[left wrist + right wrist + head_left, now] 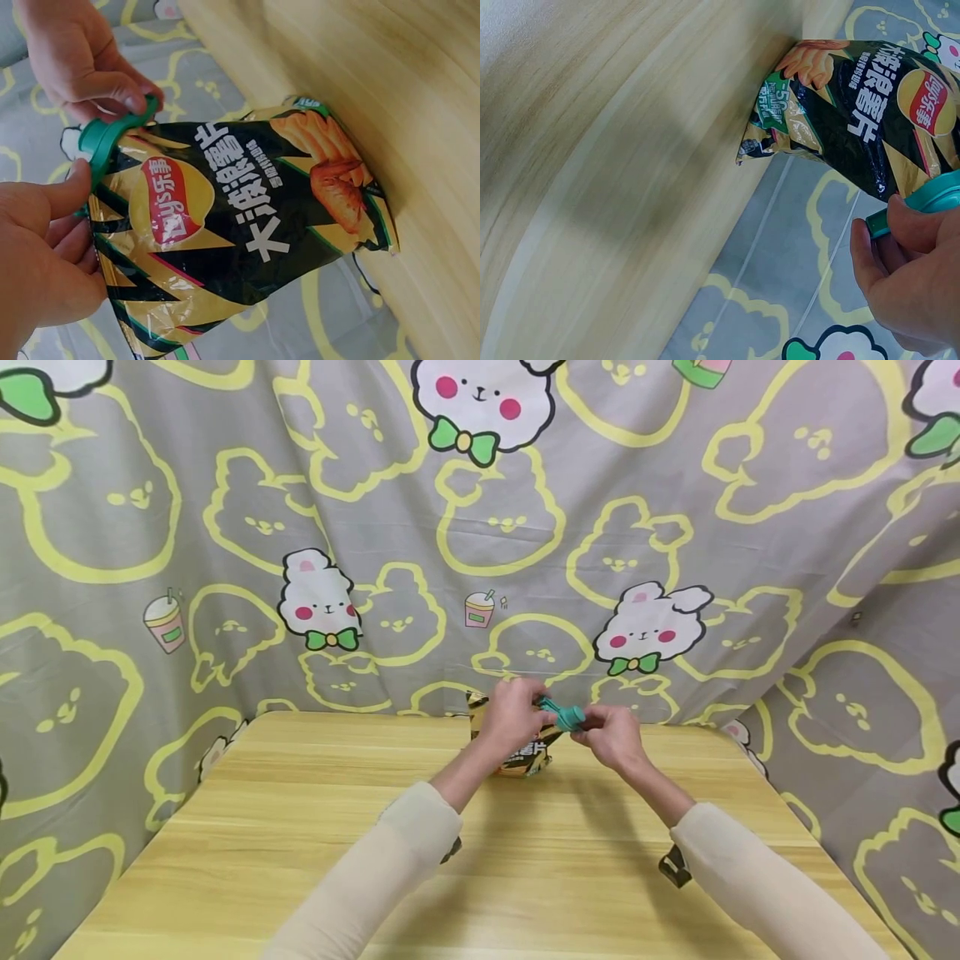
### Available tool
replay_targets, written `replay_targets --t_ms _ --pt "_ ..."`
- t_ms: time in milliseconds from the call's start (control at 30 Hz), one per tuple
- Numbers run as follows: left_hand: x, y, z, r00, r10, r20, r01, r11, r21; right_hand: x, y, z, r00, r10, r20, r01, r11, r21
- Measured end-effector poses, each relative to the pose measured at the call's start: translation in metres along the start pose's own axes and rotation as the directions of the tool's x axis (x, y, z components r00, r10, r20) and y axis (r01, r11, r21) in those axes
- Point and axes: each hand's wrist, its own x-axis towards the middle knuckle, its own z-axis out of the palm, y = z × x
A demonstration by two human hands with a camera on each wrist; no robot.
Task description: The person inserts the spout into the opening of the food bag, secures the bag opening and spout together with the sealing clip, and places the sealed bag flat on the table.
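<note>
A black and gold bag of potato chips (pixel 214 247) stands near the far edge of the table, its bottom end at the wood. Along its top edge lies a green bag clip (pixel 567 717) with a round, spout-like part. My left hand (pixel 513 714) grips the top of the bag, thumb against the clip, its other fingers partly hidden behind the bag. From the other side, my right hand (pixel 615 739) pinches one end of the clip between thumb and fingers, as the right wrist view shows.
The wooden table (pixel 300 827) stretches toward me under both forearms. Right behind its far edge hangs a grey curtain (pixel 517 556) with cartoon prints, which also runs along both sides. A dark strap (pixel 675 867) shows at the right sleeve.
</note>
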Motion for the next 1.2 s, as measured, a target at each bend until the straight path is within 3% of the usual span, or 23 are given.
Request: replay_targets --t_ms 433,700,1200 --pt "0.0005 -0.0028 0.0033 0.998 0.000 -0.065 -0.002 1.000 -0.028 0.0011 -0.0017 -0.0006 0.999 0.025 0.027 -0.026 0.999 0.020" --pt "0.0007 -0.0018 0.0025 0.999 -0.036 -0.025 0.033 0.994 -0.106 0.0010 -0.0010 -0.0007 0.999 0.033 0.028 -0.034 0.999 0.040" --pt "0.0012 -0.0014 0.0013 0.999 -0.031 -0.015 0.029 0.995 -0.099 -0.0005 -0.0062 0.0007 0.999 0.031 0.024 -0.030 0.999 -0.027"
